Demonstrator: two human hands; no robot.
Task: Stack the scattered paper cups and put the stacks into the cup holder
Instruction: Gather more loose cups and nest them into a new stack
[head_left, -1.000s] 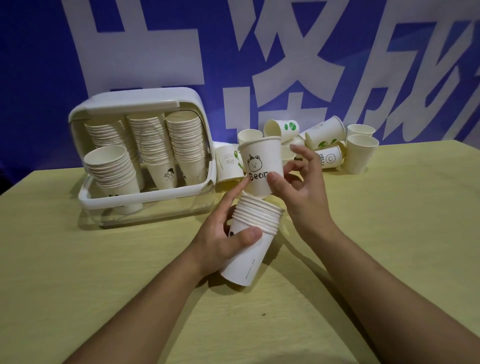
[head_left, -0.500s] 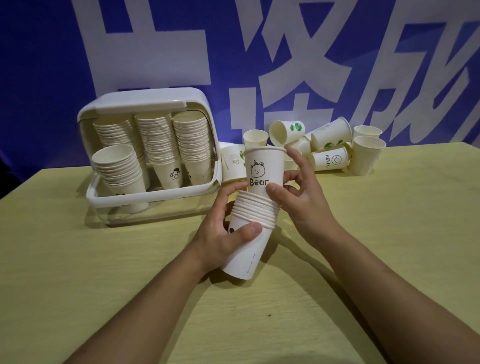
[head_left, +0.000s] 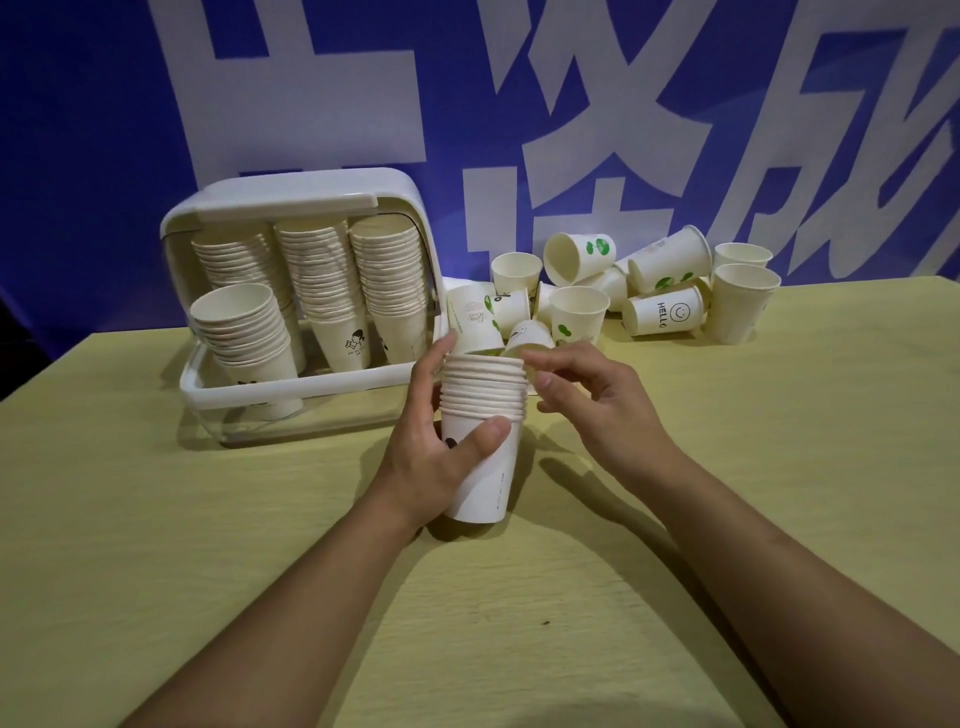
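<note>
My left hand (head_left: 441, 441) grips a stack of white paper cups (head_left: 483, 421) standing upright on the table, thumb across its front. My right hand (head_left: 587, 395) hovers just right of the stack's rims with fingers spread and nothing in it. A white cup holder (head_left: 306, 384) at the left holds several tall cup stacks (head_left: 322, 280), with a shorter stack (head_left: 244, 343) leaning at its front left. Loose cups (head_left: 660, 280) lie scattered behind my hands, some upright, some on their sides, one printed HELLO (head_left: 665, 312).
The yellow-green table (head_left: 779, 467) stretches wide to the right and towards me. A blue banner with large white characters (head_left: 571, 130) hangs as a wall behind the table's far edge.
The Bear cup held by my right hand has gone down fully into the stack. My right hand has let go and drawn slightly right, and the stack now stands more upright.
</note>
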